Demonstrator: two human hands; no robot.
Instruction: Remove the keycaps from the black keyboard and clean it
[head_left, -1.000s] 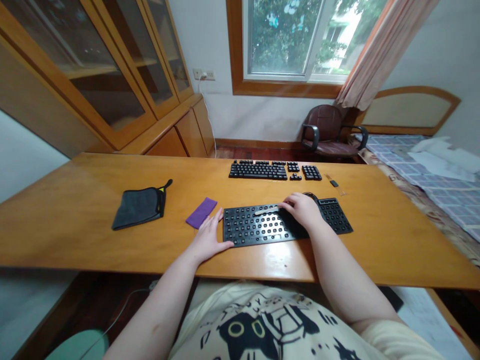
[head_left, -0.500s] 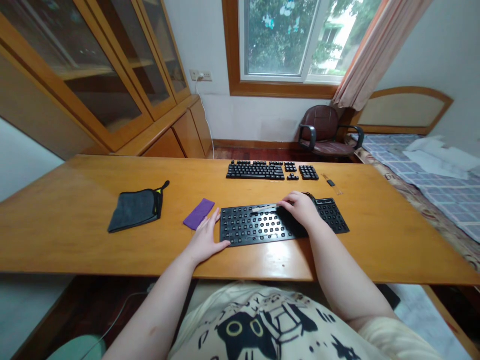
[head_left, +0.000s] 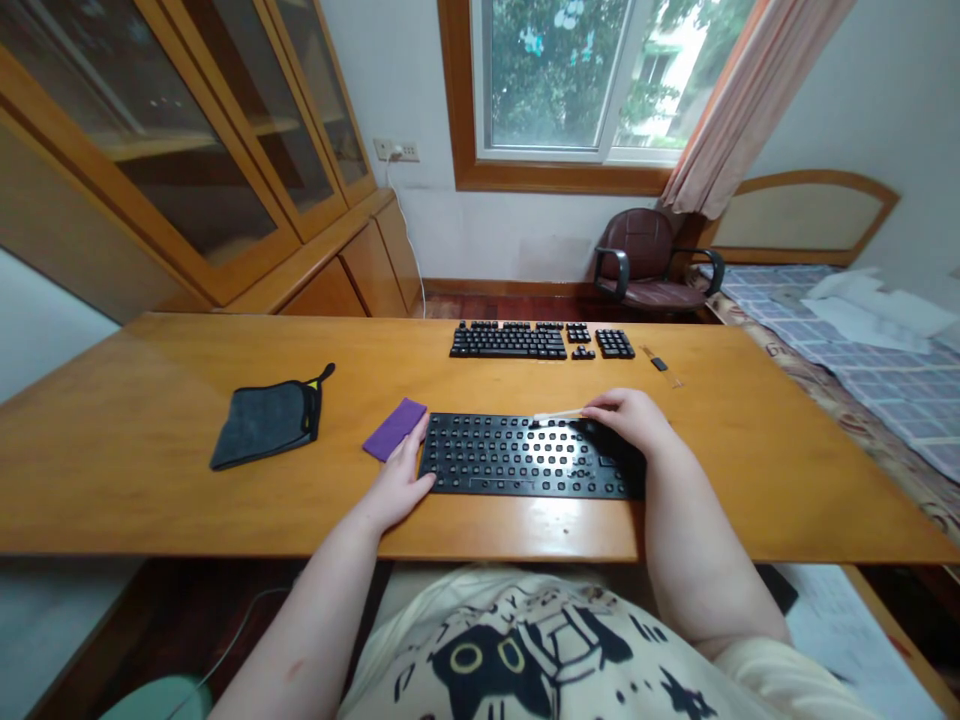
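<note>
A black keyboard (head_left: 480,460) with its keycaps off lies on the desk in front of me, bare switches showing. My left hand (head_left: 401,480) grips its left end, thumb at the near corner and fingers along the side edge. My right hand (head_left: 626,420) is closed on a slim white brush (head_left: 561,414), like a toothbrush, whose head rests at the keyboard's top rows. My right hand and forearm hide the keyboard's right end. A folded purple cloth (head_left: 394,428) lies beside my left fingers.
Loose black keycaps (head_left: 510,342) stand in keyboard order at the desk's far edge. Right of them lies a small dark tool with wire loops (head_left: 658,364). A grey pouch (head_left: 266,422) is at the left on the wooden desk (head_left: 150,490). Beyond stands a chair (head_left: 645,255).
The keyboard has shifted left and turned to lie straighter, my left hand moving with it. My right hand has moved slightly right, and the brush now shows clearly instead of blurred.
</note>
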